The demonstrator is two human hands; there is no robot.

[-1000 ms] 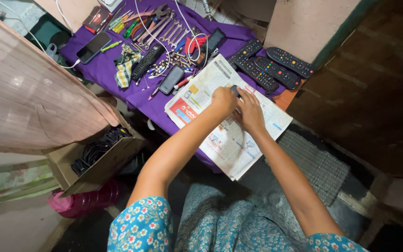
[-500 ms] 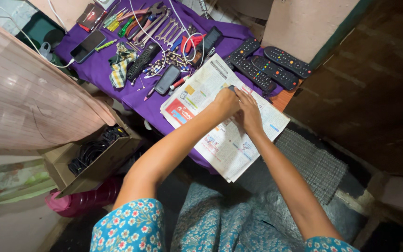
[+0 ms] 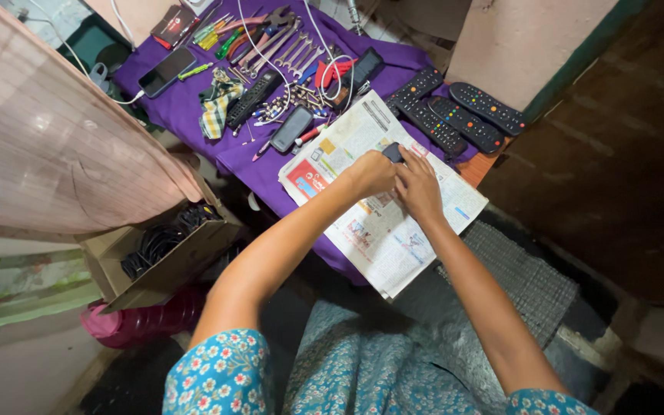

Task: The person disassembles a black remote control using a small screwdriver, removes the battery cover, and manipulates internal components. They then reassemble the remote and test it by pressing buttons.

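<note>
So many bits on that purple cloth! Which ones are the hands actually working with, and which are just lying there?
In hand:
- left hand and right hand, together on a small dark object
- newspaper spread under them

Lying about:
- four remote controls
- spanners
- red-handled pliers
- phone
- checked cloth
- cardboard box of black cables

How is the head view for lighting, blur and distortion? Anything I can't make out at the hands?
Head view: even, soft light on the purple cloth and newspaper, no harsh glare; right side and floor fall into deep shadow. Wide-angle lens bends the edges, and the curtain looks stretched. Tools and remotes are sharp. The left hand and right hand cover most of a small dark object, too hidden to identify.
</note>
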